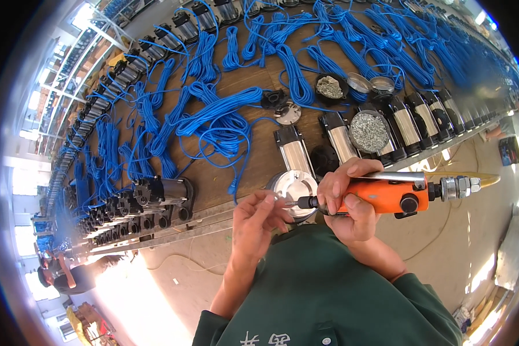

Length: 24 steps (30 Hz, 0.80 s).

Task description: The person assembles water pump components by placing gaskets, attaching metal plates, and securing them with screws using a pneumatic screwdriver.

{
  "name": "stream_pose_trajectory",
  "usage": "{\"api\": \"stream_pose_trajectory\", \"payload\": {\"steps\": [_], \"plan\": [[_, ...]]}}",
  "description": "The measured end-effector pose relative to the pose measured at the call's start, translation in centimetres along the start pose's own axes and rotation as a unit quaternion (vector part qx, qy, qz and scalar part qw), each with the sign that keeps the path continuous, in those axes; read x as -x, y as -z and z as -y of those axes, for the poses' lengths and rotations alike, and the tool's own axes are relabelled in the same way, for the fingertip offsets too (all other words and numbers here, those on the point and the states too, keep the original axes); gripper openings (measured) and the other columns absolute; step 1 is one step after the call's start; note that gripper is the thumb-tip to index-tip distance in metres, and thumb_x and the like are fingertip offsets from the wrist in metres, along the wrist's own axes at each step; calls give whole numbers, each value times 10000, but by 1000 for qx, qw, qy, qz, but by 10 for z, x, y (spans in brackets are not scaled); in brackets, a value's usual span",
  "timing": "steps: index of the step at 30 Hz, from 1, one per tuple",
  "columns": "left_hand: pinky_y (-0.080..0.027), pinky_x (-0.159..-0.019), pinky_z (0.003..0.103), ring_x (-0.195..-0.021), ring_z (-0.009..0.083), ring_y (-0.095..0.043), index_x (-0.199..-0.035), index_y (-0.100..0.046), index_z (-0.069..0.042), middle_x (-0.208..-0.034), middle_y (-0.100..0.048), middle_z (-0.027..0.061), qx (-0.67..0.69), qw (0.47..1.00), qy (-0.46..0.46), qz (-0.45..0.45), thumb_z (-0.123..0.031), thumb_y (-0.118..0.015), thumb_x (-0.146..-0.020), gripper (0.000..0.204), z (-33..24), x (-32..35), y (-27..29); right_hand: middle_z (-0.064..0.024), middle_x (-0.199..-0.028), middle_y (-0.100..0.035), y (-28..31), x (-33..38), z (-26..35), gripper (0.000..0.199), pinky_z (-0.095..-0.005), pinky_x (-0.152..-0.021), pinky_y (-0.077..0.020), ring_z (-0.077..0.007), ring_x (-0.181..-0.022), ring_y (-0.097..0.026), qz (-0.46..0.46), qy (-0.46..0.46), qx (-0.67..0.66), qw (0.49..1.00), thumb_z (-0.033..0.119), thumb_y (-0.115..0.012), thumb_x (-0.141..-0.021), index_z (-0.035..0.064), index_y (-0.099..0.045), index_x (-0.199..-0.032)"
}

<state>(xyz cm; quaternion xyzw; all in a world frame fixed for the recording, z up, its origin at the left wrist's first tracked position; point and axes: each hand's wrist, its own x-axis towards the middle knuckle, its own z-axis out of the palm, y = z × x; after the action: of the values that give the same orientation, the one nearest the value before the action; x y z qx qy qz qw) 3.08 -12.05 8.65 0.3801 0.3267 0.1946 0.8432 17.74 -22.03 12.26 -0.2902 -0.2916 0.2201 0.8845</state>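
Note:
My right hand is wrapped round an orange air screwdriver, held level with its bit pointing left. A hose fitting forms its right end. At the bit's tip, the thumb and fingers of my left hand are pinched together; whatever small piece they hold is too small to name. Just behind the bit stands a pump motor with a round silver end plate, at the bench's near edge. Part of that plate is hidden by my hands and the tool.
Coiled blue cables spread over the brown bench. Silver-and-black pump motors line its near edge; others stand at left. Bowls of small metal parts sit beyond my right hand. Another person is at far left.

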Motion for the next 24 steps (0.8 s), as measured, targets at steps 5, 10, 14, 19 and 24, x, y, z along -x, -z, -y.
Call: {"api": "stream_pose_trajectory", "payload": {"steps": [5,10,14,19,24], "plan": [[-534,-491,267,-679,223,-686,-1027,-539,22,-923,-696,226,38,996,68,37,-148,-516,-998,173,2,2,-16,-93,-850,-494,6,1,7,310,-315,-597,-454,-127,-555,-476,-16,13,4,1000,112,-514,-812,35,-427,-1100],[-517,-460,263,-608,210,-656,-1008,-542,18,-889,-695,221,30,995,84,32,-157,-519,-998,177,9,-1,-28,-130,-789,-525,18,4,11,332,-331,-604,-477,-158,-593,-507,-22,24,-33,999,-13,-497,-771,18,-422,-1092],[-423,-421,219,-492,133,-569,-1070,-565,19,-707,-668,147,-54,993,94,48,-109,-537,-978,160,12,-7,-28,-127,-786,-524,34,8,13,332,-327,-603,-478,-154,-588,-507,-15,30,-12,999,-35,-475,-764,10,-423,-1089],[-347,-443,222,-475,62,-498,-1262,-551,-14,-531,-570,24,-429,894,19,132,-5,-530,-900,363,17,-4,-36,-119,-797,-530,58,23,4,348,-303,-601,-480,-141,-601,-508,-52,-23,37,998,-88,-442,-747,2,-427,-1083],[-383,-483,264,-455,107,-510,-1238,-546,-1,-504,-546,39,-509,852,-51,113,-28,-589,-862,380,33,-2,-35,-116,-824,-537,65,32,-7,325,-279,-593,-481,-127,-627,-518,-60,-58,63,995,-113,-453,-744,4,-434,-1046]]}}
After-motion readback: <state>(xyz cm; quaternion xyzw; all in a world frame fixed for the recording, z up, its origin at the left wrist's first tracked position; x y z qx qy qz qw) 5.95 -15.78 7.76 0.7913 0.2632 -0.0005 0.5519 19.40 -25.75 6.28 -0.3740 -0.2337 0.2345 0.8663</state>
